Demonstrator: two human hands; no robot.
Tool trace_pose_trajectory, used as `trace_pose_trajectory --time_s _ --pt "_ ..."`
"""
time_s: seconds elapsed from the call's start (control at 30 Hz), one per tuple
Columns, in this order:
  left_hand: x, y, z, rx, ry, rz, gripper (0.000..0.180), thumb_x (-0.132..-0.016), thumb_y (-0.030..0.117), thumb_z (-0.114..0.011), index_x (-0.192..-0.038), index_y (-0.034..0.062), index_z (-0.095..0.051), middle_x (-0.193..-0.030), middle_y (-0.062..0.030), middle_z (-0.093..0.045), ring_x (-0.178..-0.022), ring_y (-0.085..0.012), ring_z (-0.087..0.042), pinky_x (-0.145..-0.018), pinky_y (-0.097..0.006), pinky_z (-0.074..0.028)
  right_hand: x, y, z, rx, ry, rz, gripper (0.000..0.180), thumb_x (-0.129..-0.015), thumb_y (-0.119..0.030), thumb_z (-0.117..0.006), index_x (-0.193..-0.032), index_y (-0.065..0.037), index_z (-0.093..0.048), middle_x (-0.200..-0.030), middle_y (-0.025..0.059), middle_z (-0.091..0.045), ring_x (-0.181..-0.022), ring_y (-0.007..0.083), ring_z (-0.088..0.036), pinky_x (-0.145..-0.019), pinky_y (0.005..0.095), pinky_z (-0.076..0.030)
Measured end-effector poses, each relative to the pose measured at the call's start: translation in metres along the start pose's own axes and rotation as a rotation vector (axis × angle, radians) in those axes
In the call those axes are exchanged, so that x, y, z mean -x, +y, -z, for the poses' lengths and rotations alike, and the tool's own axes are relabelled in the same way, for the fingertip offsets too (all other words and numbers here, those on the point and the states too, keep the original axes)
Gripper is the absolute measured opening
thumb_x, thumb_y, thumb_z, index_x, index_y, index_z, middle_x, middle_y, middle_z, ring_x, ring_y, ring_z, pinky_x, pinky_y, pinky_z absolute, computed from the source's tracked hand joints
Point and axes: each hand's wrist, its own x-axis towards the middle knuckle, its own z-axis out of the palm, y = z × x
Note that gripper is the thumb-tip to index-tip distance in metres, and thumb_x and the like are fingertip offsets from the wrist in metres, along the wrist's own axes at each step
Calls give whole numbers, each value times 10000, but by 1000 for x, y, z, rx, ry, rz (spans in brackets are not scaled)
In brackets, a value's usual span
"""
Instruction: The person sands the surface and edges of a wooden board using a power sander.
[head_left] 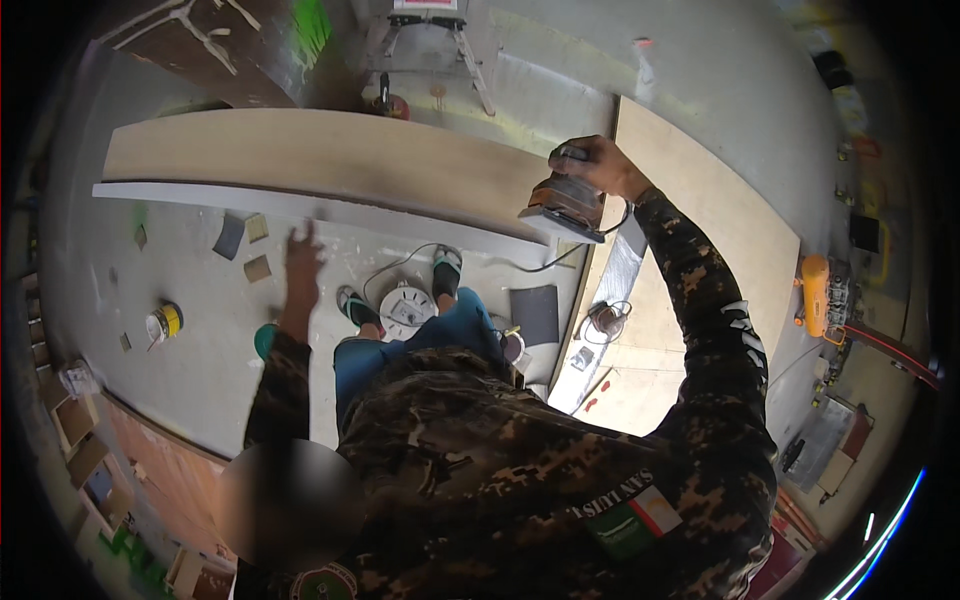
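My right hand (590,165) grips the top of an orange-brown sheet sander (566,204). The sander's pale flat pad tilts beside the right end of a long wooden panel (330,150); I cannot tell if it touches. A black cord (545,268) trails from it toward the floor. My left hand (303,262) is held out empty near the panel's white front edge (320,208), fingers apart and slightly blurred. Several sandpaper pieces (257,268) lie on the floor to its left.
A large plywood board (690,220) is on the right, with another corded tool (605,322) by its near edge. Between my feet sits a round white object (405,305). A yellow can (165,321) stands left, a stepladder (465,55) at the far side, an orange machine (815,295) far right.
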Motion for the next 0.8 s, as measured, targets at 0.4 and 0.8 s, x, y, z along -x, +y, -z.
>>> trace_pose_trajectory --time_s 0.4,0.8 --pt "95 -20 -193 -221 -751 -157 676 -807 145 -834 -1395 41 -518 -1155 -134 -598 -790 -147 -622 -694 -310 -525 6 -25 0 -258 118 34 377 -922 -349 -669 -1114 -35 -750 -1042 94 -738 -931 162 -679 -848 288 -532" --pt "119 27 -291 -630 -912 -554 382 -816 450 -814 -917 92 -730 -907 -170 -586 -1003 -364 -582 -907 -437 -458 19 -89 -3 -1016 285 -199 531 -969 -394 -611 -1327 -2 -597 -1114 93 -671 -908 176 -663 -806 329 -556"
